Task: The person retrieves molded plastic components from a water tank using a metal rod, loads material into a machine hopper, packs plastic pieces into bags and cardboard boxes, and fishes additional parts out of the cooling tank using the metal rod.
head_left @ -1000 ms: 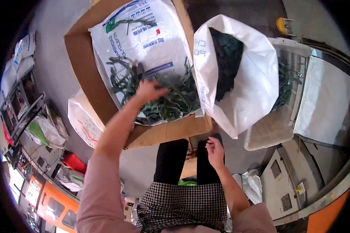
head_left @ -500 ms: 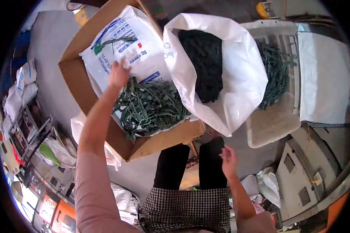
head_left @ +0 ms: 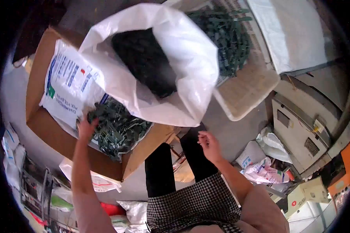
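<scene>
Closest to the camera, a black-and-white checked apron (head_left: 190, 202) covered the person's lap, above dark trousers (head_left: 159, 171). The right hand (head_left: 211, 146) hovered by one knee, its fingers loosely curled with small gaps between them and nothing visible in them. The left hand (head_left: 86, 126) was inside a cardboard box (head_left: 58, 132), fingers at the left edge of a heap of dark green pieces (head_left: 122, 130); blur made it impossible to tell whether they gripped any. The heap lay on the near part of a printed white bag (head_left: 68, 83) inside the box. To the right, a wide-mouthed white sack (head_left: 198, 66) overlapped the box in view and held dark flat pieces (head_left: 142, 58). Past the sack stood a pale plastic crate (head_left: 252, 87) with dark green strips (head_left: 231, 42) piled toward its far end. A light-coloured cabinet (head_left: 301, 132) stood farther right.
</scene>
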The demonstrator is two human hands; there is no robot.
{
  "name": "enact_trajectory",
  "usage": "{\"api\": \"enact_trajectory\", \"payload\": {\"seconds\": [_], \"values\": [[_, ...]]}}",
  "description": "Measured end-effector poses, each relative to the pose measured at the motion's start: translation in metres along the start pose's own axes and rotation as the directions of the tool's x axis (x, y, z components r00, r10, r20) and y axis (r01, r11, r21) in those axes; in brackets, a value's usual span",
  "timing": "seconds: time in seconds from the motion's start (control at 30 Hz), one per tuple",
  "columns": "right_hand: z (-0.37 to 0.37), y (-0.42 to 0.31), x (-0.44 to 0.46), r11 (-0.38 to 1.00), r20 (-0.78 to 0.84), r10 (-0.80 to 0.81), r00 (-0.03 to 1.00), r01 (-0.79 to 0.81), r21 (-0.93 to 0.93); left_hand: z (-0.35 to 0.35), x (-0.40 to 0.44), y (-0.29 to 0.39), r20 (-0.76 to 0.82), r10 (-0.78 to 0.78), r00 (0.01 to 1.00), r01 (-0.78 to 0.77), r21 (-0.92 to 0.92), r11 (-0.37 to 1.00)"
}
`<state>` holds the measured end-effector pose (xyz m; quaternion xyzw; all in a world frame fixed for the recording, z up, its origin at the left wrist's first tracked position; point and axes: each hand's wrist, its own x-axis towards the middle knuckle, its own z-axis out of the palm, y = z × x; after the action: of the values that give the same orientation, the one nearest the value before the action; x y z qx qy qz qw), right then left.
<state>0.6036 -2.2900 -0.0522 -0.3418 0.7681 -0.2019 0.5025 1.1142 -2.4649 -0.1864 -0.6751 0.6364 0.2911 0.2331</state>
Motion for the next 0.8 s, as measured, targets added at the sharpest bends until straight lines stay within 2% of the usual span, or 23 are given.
{"api": "enact_trajectory", "payload": {"seconds": [0.03,0.07,0.1,0.17,0.2,0.27,0.3,0.33,0.37,0.4,0.47,0.5,0.53,0.6,0.67,0.7,0.77,0.8], "values": [[-0.001,-0.006,-0.001,1.000,0.023,0.009,1.000,-0.009,0.023,-0.017,-0.026,0.025,0.272,-0.168,0.947,0.190,-0.055,0.980],[-0.004,-0.009,0.000,0.999,0.048,0.018,0.999,-0.020,0.050,0.009,-0.052,0.013,0.087,-0.080,0.993,0.091,-0.132,0.987],[-0.006,-0.009,0.000,0.995,0.045,0.040,0.998,-0.044,0.091,0.037,-0.073,-0.006,0.006,-0.021,1.000,0.022,-0.234,0.972],[-0.017,0.003,-0.002,0.998,0.040,0.024,0.999,-0.026,0.055,0.018,-0.108,0.017,0.011,0.009,1.000,-0.003,-0.466,0.885],[-0.024,0.009,0.000,1.000,0.045,0.011,0.999,-0.011,0.013,0.011,-0.111,0.023,0.001,0.019,1.000,-0.016,-0.457,0.889],[-0.042,0.022,-0.001,1.000,-0.016,0.003,1.000,-0.003,-0.002,-0.003,-0.116,0.033,0.151,-0.282,0.947,0.317,-0.329,0.889],[-0.051,0.028,-0.001,0.999,-0.063,-0.004,0.998,0.002,-0.035,0.000,-0.113,0.024,0.081,-0.296,0.952,0.306,-0.332,0.892],[-0.063,0.035,0.001,1.000,-0.060,-0.005,0.998,0.004,-0.015,-0.028,-0.118,0.055,0.070,-0.301,0.951,0.307,-0.317,0.897],[-0.077,0.044,0.005,0.995,-0.097,-0.030,0.995,0.021,-0.095,-0.053,-0.123,0.093,0.053,-0.431,0.901,0.434,-0.107,0.895],[-0.090,0.050,0.013,0.984,-0.134,-0.060,0.989,0.036,-0.177,-0.072,-0.129,0.129,0.006,-0.547,0.837,0.544,0.099,0.833],[-0.113,0.053,0.028,0.985,-0.139,-0.002,0.990,-0.023,-0.174,-0.079,-0.137,0.172,-0.154,-0.280,0.948,0.270,-0.083,0.959],[-0.121,0.054,0.035,0.978,-0.150,0.054,0.987,-0.083,-0.194,-0.082,-0.140,0.193,-0.227,-0.135,0.964,0.106,-0.136,0.985],[-0.125,0.055,0.043,0.981,-0.144,0.056,0.988,-0.082,-0.177,-0.099,-0.147,0.238,-0.227,-0.137,0.964,0.081,-0.240,0.967],[-0.130,0.056,0.057,0.996,-0.203,-0.049,0.978,0.032,-0.085,-0.115,-0.150,0.297,-0.462,0.046,0.886,-0.162,-0.215,0.963],[-0.132,0.032,0.066,0.999,-0.161,-0.021,0.987,0.015,-0.040,-0.134,-0.138,0.334,-0.559,0.150,0.816,-0.287,-0.166,0.944],[-0.132,0.017,0.068,1.000,-0.132,0.015,0.991,-0.016,-0.007,-0.144,-0.131,0.346,-0.560,0.150,0.814,-0.284,-0.159,0.945],[-0.123,-0.006,0.068,1.000,-0.146,0.025,0.989,-0.023,0.017,-0.161,-0.116,0.371,-0.449,0.198,0.871,-0.387,-0.383,0.839],[-0.123,-0.011,0.069,0.999,-0.158,0.032,0.987,-0.026,0.037,-0.168,-0.114,0.391,-0.436,0.243,0.867,-0.439,-0.435,0.786]]}}
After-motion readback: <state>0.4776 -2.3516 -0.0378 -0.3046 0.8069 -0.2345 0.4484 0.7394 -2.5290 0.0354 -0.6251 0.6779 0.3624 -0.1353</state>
